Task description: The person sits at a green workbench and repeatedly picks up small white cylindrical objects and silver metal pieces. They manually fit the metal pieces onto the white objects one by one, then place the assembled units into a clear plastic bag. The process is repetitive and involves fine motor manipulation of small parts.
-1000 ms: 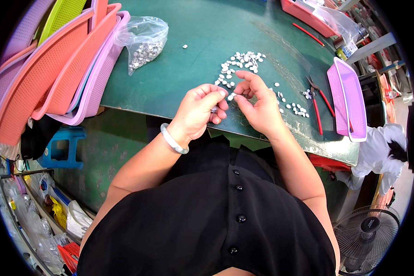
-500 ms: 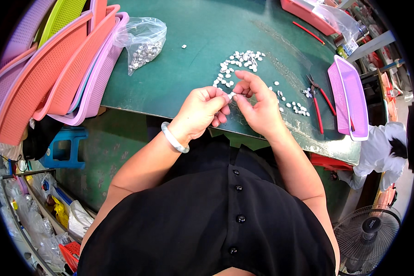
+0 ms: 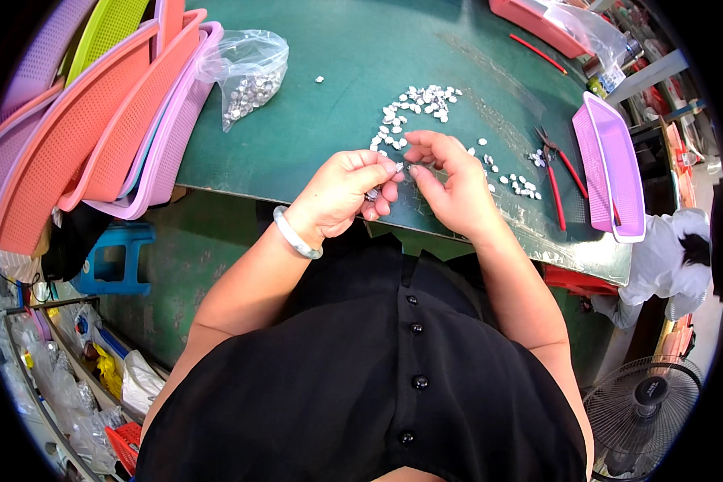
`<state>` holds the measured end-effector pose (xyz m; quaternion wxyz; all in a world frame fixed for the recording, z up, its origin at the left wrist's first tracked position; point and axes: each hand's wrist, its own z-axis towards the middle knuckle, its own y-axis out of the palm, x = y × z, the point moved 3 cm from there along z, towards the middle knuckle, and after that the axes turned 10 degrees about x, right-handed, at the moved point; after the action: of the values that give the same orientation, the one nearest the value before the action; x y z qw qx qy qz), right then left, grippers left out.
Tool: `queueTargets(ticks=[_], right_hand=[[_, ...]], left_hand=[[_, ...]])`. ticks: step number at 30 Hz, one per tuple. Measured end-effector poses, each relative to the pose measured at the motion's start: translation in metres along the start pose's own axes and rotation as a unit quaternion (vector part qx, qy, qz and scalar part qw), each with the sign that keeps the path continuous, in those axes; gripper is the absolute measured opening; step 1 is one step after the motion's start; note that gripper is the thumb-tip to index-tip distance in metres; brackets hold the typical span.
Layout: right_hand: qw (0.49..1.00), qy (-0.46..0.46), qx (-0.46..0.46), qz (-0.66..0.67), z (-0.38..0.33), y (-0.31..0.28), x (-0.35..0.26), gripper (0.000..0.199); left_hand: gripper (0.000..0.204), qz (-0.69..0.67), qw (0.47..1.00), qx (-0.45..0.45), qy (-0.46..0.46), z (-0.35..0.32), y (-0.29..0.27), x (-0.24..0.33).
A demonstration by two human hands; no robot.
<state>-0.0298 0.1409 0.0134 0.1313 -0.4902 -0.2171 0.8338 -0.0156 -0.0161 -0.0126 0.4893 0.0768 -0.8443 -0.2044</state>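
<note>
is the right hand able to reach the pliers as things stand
Probably yes: the pliers lie to the right of the right hand, with only small white pieces between them.

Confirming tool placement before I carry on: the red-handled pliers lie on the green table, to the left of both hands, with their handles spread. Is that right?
Not quite, the side is wrong: in the head view, the red-handled pliers lie to the right of both the left hand and right hand, on the green table, handles spread.
</note>
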Motion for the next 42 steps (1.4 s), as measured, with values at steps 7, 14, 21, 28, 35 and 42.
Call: queueTargets(ticks=[7,14,21,28,35,42], right_hand=[[0.980,0.107,-0.052,0.158,-0.002,0.001,-0.005,0.037],[0.976,0.120,-0.016,0.180,-0.007,0.003,-0.005,0.041],[0.975,0.097,0.023,0.199,-0.010,0.006,-0.001,0.041],[0.958,0.166,0.010,0.236,-0.010,0.001,0.000,0.041],[0.936,0.215,0.006,0.279,-0.009,0.001,-0.001,0.042],[0.931,0.220,0.012,0.292,-0.009,0.003,-0.002,0.045]], left_hand=[[0.017,0.025,0.999,-0.020,-0.006,-0.001,0.000,0.001],[0.016,-0.012,1.000,-0.020,-0.007,-0.001,-0.001,0.000],[0.013,-0.019,1.000,-0.015,-0.004,-0.002,0.000,0.002],[0.011,0.023,1.000,0.010,0.002,-0.002,0.002,0.002],[0.011,0.025,1.000,0.003,0.016,-0.003,0.003,0.001],[0.010,0.019,0.999,-0.001,0.026,-0.002,0.003,0.000]])
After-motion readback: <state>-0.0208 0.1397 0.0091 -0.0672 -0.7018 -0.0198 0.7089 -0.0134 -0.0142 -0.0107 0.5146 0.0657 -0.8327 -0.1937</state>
